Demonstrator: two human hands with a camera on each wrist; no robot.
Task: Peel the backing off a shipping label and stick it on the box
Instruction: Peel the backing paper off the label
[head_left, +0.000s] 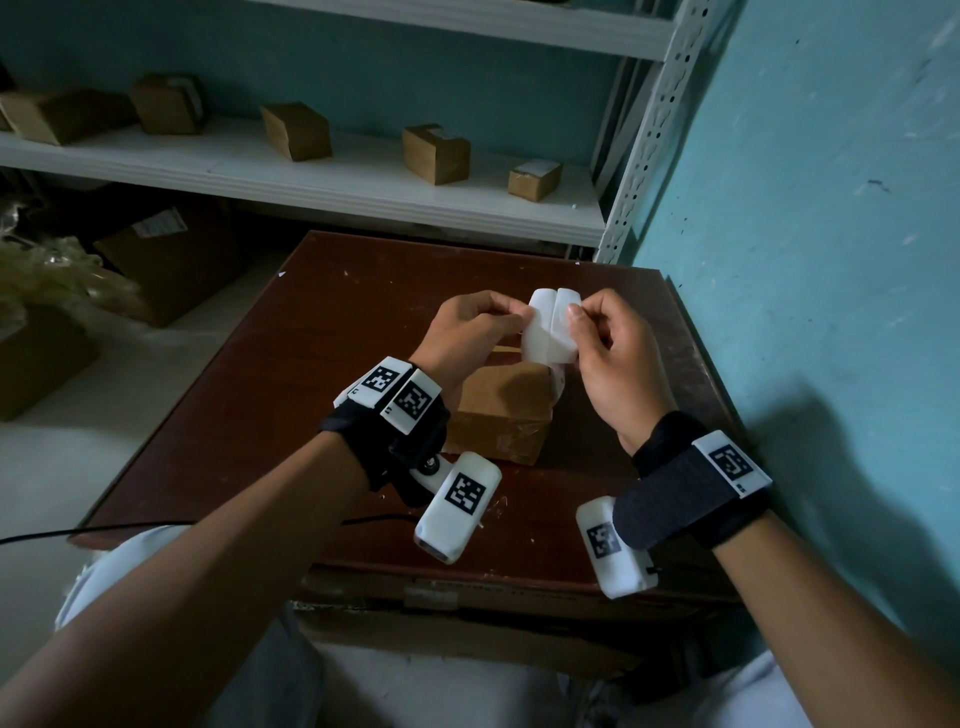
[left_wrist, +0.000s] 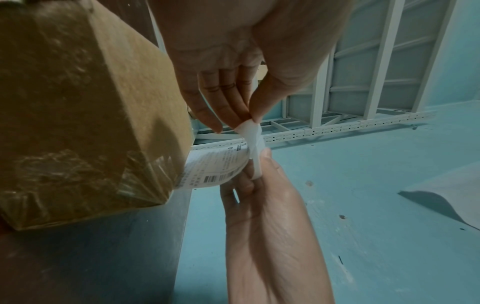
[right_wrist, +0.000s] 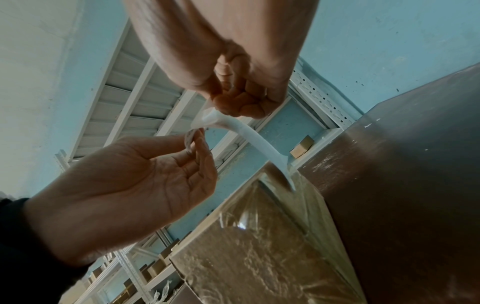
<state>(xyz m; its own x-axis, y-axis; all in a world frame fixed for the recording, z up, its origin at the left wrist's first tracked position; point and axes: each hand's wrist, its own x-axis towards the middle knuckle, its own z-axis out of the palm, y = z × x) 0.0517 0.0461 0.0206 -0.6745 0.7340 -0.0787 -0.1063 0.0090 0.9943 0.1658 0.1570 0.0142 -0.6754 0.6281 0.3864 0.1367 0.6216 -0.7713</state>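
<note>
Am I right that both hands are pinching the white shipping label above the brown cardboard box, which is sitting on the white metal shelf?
Not quite: the brown cardboard box sits on the dark red-brown wooden table, not the shelf, as the head view shows. The rest holds: the left hand and right hand both pinch the white shipping label above it.

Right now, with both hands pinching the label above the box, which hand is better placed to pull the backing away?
Probably the right hand: it pinches the plain white strip, likely the backing, by its top corner. The left hand pinches the label, whose printed sheet hangs beside the box, so it can hold that steady.
</note>
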